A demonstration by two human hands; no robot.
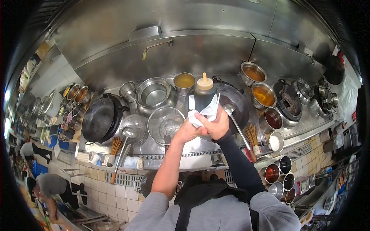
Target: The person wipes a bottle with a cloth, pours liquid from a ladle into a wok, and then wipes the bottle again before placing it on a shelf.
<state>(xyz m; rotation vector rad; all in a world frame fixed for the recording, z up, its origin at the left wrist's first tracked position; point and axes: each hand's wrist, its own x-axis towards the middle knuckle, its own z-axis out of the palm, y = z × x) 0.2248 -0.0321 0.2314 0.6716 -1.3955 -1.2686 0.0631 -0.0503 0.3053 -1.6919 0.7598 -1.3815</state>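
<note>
Both hands are together over the stove, in front of a dark squeeze bottle with a pale nozzle cap [205, 83]. My left hand [189, 131] presses its fingers against a crumpled white paper [210, 112]. Around the same paper, my right hand [219, 124] is closed, its thumb crossing towards the left one. The paper sticks up above the fingers and hides part of the bottle. A mesh strainer [156, 125] lies left of the hands, and a ladle [239, 129] rests to their right, beside a dark wok [241, 101].
Another wok [98, 119], a perforated skimmer [138, 125] and a large pot [169, 103] stand left. Bowls of amber liquid [264, 95] and a bamboo brush [251, 134] are right. A faucet [158, 47] juts from the back wall. Two people [54, 185] are at far left.
</note>
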